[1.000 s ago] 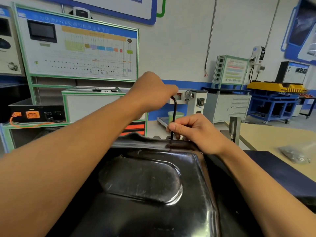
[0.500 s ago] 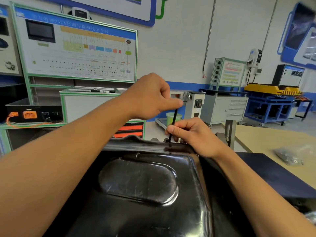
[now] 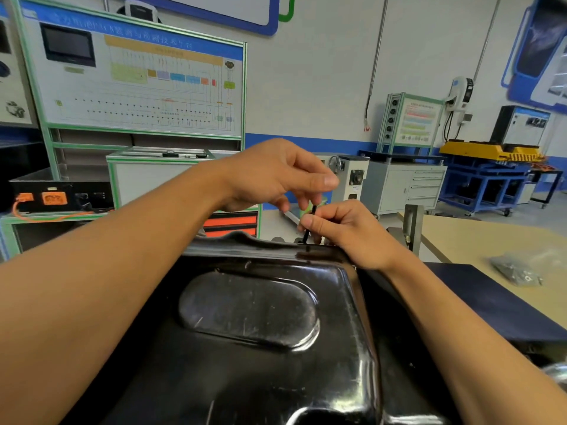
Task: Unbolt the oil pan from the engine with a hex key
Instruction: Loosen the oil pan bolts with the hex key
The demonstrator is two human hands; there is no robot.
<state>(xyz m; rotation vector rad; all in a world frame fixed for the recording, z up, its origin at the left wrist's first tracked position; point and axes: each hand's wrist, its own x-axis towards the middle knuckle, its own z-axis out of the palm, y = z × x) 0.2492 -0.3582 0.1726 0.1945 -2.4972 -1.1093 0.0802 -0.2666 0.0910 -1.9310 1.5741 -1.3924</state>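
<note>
The glossy black oil pan, scuffed and stamped with an oval panel, fills the space below my arms. At its far rim my right hand pinches the thin black hex key, which stands nearly upright on the flange. My left hand hovers at the key's top with curled fingers; I cannot tell whether it grips.

Left hand above hex key; bracket right.
</note>
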